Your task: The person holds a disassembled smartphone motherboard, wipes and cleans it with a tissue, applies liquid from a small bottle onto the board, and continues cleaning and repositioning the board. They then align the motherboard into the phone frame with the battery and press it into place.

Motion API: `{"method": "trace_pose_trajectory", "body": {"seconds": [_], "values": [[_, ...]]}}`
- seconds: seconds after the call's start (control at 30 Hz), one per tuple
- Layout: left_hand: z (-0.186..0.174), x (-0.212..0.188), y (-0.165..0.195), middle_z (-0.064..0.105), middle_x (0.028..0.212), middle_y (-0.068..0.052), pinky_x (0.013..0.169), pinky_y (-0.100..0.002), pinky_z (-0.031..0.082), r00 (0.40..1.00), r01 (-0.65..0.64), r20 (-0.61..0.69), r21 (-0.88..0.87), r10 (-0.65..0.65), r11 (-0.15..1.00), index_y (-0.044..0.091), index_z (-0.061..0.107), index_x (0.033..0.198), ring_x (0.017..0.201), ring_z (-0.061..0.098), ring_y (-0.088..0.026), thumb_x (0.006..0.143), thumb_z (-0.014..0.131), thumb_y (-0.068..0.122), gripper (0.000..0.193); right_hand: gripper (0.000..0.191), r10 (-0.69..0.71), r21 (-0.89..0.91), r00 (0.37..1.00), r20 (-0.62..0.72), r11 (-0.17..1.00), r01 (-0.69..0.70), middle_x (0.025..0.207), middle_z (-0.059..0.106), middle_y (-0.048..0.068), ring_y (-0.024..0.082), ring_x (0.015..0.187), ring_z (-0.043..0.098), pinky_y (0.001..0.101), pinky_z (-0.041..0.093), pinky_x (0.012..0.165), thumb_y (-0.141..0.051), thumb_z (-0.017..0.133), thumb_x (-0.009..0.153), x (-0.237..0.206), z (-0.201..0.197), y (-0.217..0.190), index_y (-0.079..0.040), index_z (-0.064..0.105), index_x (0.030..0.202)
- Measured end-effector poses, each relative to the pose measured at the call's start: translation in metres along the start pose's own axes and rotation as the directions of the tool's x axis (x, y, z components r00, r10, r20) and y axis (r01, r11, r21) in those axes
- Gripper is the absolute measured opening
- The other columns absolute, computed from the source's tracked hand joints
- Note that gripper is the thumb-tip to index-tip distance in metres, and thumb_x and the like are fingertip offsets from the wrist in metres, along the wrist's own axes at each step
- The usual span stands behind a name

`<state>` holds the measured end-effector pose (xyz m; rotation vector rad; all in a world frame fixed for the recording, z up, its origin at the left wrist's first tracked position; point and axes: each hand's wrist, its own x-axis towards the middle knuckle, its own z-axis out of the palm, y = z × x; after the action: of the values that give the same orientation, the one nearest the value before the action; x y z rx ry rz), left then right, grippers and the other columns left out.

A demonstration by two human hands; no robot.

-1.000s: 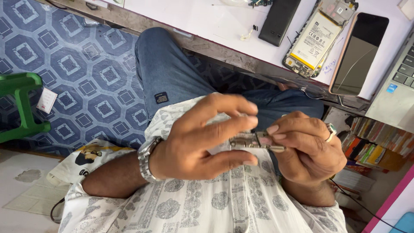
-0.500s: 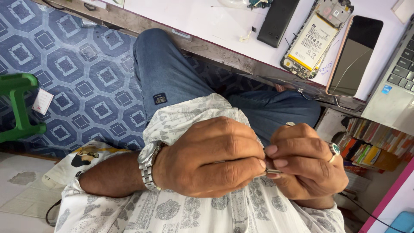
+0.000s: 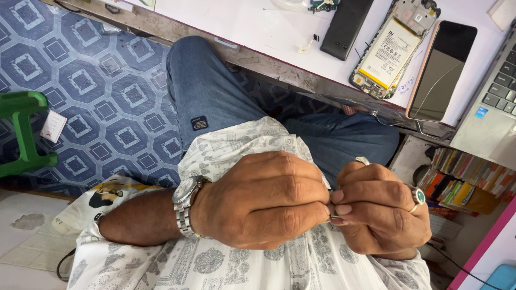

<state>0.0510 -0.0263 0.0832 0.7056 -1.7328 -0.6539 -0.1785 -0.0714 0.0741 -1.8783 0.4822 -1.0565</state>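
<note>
Over the lap, both hands meet knuckle to knuckle; left hand (image 3: 263, 201) curled shut, right hand (image 3: 379, 212) closed against it, fingertips pinching a small metal part (image 3: 334, 218) between them; only a sliver of it shows, so its kind cannot be told. Judged from that sliver: light, stiff, thin, likely slick and easy to drop; best held as now, by the tips of thumb and forefinger at its edges, hands braced together. Watch (image 3: 185, 207) on the left wrist; ring (image 3: 418, 195) on the right hand. Above, on the white bench (image 3: 242, 24): opened phone (image 3: 392, 51) with battery showing, black slab (image 3: 345, 28) beside it, dark screen panel (image 3: 441, 72) just right of the phone, laptop (image 3: 492, 115) at the edge. Green stool (image 3: 24, 131) on the patterned floor, well apart; bench edge and knee (image 3: 209, 91) crowd the space ahead of the hands.
</note>
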Motion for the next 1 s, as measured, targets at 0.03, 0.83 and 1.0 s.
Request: {"method": "trace_pose_trajectory", "body": {"seconds": [0.03, 0.83, 1.0], "values": [[-0.001, 0.0, 0.0, 0.066, 0.113, -0.01, 0.084, -0.037, 0.061, 1.0, -0.002, 0.004, 0.005, 0.002, 1.0, 0.001, 0.065, 0.111, 0.105, 0.07, -0.026, 0.096, 0.08, 0.001, 0.022, 0.021, -0.003, 0.006, 1.0, 0.001, 1.0, 0.003, 0.098, 0.065, 0.012, 0.022, 0.08, 0.07, 0.0379, 0.058, 0.066, -0.001, 0.081, 0.083, -0.001, 0.0, 0.001, 0.0, 0.063, 0.094], [0.0, 0.005, -0.008, 0.066, 0.115, -0.009, 0.089, -0.042, 0.058, 0.999, -0.054, -0.003, -0.078, 0.054, 0.995, 0.003, 0.064, 0.113, 0.107, 0.068, -0.028, 0.093, 0.08, 0.002, 0.026, 0.028, -0.022, 0.021, 0.996, 0.086, 1.0, 0.02, 0.107, 0.058, 0.012, 0.023, 0.087, 0.065, 0.0408, 0.059, 0.071, -0.001, 0.078, 0.08, 0.01, -0.005, 0.005, -0.001, 0.055, 0.096], [0.004, 0.005, -0.01, 0.064, 0.118, -0.01, 0.095, -0.043, 0.058, 0.998, 0.058, 0.003, -0.196, -0.058, 0.979, 0.01, 0.064, 0.116, 0.111, 0.065, -0.029, 0.092, 0.086, 0.006, 0.033, 0.033, -0.07, 0.042, 0.992, 0.105, 0.997, 0.066, 0.11, 0.059, 0.01, 0.025, 0.091, 0.063, 0.0394, 0.058, 0.072, -0.003, 0.085, 0.078, 0.015, -0.009, 0.004, -0.005, 0.059, 0.098]]}}
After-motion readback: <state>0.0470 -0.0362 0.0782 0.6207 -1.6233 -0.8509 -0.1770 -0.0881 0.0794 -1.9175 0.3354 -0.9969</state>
